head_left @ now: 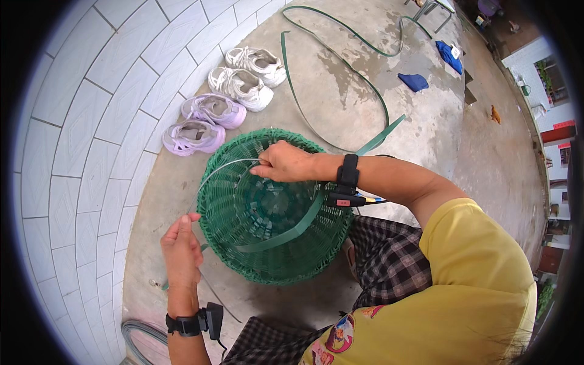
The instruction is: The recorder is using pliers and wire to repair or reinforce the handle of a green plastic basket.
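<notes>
1. The green woven basket point(277, 267), mouth upward, stands on the concrete floor point(158, 210) in front of the person, by the knees.
2. The right hand point(285, 162) is over the basket's far side, thumb and fingers clamped on a thin pale strand point(234, 162) that arcs toward the basket's left rim.
3. The left hand point(182, 246) is just outside the basket's left rim, fingers curled; whether they pinch the strand cannot be told.
4. A flat green strip point(286, 236) crosses the basket's mouth, passing beneath the right forearm.
5. Beyond the basket to the left stand white shoes point(240, 88) and lilac shoes point(193, 136).
6. Blue cloth point(413, 82) lies well beyond the basket, to the right.
7. A grey coil point(145, 342) lies nearer the person than the basket, to its left.
</notes>
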Tool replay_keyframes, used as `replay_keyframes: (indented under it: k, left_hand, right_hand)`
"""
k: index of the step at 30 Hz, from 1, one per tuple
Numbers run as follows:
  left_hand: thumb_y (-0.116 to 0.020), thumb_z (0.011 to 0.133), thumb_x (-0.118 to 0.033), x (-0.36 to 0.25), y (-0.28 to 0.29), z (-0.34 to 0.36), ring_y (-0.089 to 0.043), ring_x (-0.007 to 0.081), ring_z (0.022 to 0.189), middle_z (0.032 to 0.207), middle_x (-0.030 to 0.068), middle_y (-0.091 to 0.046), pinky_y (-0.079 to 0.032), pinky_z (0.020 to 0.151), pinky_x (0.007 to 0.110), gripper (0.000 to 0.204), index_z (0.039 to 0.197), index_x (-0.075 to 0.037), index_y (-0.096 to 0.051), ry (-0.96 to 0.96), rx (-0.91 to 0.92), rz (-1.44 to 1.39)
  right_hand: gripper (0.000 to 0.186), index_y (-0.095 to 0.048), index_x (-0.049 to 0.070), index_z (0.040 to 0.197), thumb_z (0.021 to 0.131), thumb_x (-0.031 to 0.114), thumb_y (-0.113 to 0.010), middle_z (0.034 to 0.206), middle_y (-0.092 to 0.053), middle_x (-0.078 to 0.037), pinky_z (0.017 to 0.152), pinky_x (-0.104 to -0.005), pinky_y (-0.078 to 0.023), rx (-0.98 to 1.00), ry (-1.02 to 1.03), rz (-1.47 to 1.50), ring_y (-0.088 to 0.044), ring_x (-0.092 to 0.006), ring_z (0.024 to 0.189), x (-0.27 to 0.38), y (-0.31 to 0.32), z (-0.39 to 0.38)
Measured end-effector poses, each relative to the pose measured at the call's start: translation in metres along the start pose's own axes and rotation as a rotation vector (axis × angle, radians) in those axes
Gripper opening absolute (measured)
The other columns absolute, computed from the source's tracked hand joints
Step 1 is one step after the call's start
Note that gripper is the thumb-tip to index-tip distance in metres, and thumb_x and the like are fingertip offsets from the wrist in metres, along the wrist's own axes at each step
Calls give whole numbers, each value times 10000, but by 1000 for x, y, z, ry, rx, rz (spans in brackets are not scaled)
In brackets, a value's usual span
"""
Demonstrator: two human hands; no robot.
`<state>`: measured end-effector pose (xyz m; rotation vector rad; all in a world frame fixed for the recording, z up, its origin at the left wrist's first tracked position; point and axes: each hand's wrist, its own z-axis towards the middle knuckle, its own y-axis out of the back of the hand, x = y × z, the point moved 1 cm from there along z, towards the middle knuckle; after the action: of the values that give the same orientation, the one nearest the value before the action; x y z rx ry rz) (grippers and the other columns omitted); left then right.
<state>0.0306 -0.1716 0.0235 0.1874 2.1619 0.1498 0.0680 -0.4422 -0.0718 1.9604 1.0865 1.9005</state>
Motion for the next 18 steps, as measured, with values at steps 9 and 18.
replay_keyframes:
  k: [9,18]
  left_hand:
    - [-539,931,-330,53,40,65,-265,17,493,535,-92,-338,-192,469,213,372,706,-40,-595,-361,-45,300]
    - [-509,941,-361,52,42,68,-270,25,495,529,-73,-332,-201,470,213,419,657,-54,-539,-248,-104,232]
  right_hand:
    - [391,-526,14,599,816,317,-645,562,-545,-168,520,-417,-427,84,204,39,-531,-356,527,3,-5,-6]
    - [461,-587,-2,681,902,397,-521,649,-594,-190,609,-443,-462,46,240,-45,-575,-396,638,10,-1,18]
